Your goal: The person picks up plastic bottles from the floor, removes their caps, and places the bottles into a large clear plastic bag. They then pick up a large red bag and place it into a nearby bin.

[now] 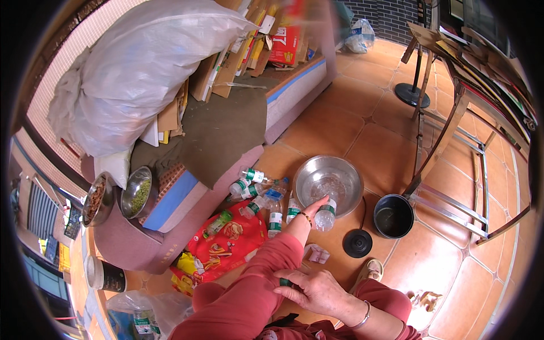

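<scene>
My left hand (315, 207) reaches forward and grips a clear plastic bottle (325, 219) with a green-and-white label. That bottle is tilted over the near rim of a steel basin (300, 182) on the floor, and its far end is hard to make out against the basin. Some water (325, 182) appears to be in the basin. Close to my body, my right hand (321, 293) pinches a small green bottle cap (285, 282) between thumb and finger, by my left sleeve. Left of the basin, several similar bottles (275, 219) stand and lie together.
A red plastic bag (225, 242) lies beside the sofa (123, 246). Right of the basin are a kettle base (357, 243) and a black pot (393, 216). A wooden frame (442, 140) bears cardboard. Two steel bowls (137, 193) and a large white sack (140, 63) rest on the sofa.
</scene>
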Demonstrator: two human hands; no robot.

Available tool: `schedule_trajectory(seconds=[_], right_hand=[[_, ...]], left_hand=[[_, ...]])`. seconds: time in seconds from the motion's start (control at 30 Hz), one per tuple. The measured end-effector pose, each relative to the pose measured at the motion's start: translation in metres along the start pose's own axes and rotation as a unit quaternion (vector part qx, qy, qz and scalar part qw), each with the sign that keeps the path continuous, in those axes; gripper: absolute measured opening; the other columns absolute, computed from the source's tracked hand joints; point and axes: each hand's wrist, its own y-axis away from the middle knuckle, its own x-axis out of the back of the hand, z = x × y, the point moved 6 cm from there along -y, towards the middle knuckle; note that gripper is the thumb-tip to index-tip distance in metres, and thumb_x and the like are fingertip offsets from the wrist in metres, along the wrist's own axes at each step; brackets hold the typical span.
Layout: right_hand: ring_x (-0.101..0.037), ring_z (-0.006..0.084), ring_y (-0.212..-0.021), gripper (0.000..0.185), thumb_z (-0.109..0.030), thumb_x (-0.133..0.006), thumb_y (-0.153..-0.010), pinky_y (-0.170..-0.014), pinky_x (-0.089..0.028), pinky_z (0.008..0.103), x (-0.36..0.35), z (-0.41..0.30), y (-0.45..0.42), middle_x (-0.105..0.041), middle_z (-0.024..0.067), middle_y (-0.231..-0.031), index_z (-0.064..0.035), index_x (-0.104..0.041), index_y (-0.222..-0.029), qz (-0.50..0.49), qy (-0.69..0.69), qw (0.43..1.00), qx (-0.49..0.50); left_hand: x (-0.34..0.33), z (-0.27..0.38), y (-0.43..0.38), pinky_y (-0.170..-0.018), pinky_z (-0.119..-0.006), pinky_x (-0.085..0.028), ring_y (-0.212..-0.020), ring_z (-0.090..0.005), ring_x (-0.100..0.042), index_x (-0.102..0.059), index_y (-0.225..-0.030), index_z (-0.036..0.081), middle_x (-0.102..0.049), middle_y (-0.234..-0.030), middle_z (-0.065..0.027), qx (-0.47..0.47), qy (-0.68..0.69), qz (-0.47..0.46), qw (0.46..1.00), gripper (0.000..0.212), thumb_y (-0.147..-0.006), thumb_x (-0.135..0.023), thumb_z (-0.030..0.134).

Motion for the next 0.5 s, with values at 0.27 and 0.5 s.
schedule_trajectory(seconds=[0.27,0.5], right_hand=[[-0.062,0.0306,-0.062,0.033,-0.035,-0.06,-0.084,-0.054,-0.051,0.0381,-0.003,0.003,0.002,-0.065,0.0119,-0.08,-0.0074,-0.062,-0.101,0.018,0.02,1.0,0.013],[-0.062,0.0325,-0.061,0.032,-0.034,-0.059,-0.085,-0.053,-0.051,0.0394,0.0,0.005,0.003,-0.064,0.0133,-0.078,-0.0078,-0.061,-0.101,0.031,0.014,0.999,0.016]], left_hand=[[0.007,0.0,-0.007,-0.056,-0.035,-0.053,-0.063,-0.0203,-0.062,-0.061,-0.095,0.008,-0.064,-0.079,-0.0064,-0.06,-0.072,0.012,0.996,0.032,-0.084,-0.062,0.038],[0.034,0.018,-0.018,-0.063,-0.036,-0.053,-0.072,-0.0229,-0.064,-0.061,-0.097,-0.005,-0.065,-0.089,-0.0112,-0.163,-0.135,0.144,0.967,0.031,-0.076,-0.071,0.015]])
